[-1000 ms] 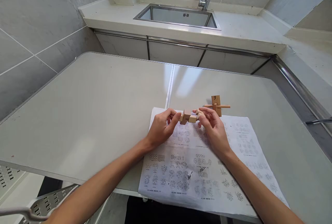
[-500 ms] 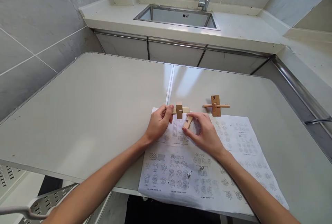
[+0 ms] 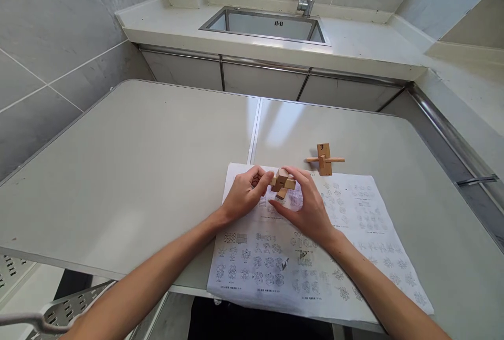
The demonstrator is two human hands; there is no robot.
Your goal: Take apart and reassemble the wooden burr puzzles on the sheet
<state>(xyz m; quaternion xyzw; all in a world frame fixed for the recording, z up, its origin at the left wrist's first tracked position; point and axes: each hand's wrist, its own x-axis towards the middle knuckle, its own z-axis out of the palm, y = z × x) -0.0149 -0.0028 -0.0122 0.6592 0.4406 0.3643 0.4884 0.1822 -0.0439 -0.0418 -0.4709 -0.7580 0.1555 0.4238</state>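
Desk (image 3: 177, 135) w/ paper (image 3: 293, 224) | wood blocks (image 3: 282, 176): btwn L hand (image 3: 242, 194) & R hand (image 3: 309, 208) | L grip: narrow, pinching L end | R grip: wide, hold unclear

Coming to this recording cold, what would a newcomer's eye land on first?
Probably the small wooden blocks near the middle, pinched at one end by the left hand, with the right hand's thumb and finger around them. Next, the large printed sheet of diagrams spread beneath both hands. Then the cross-shaped wooden piece at the sheet's far edge, its upright slab bearing a dark mark.
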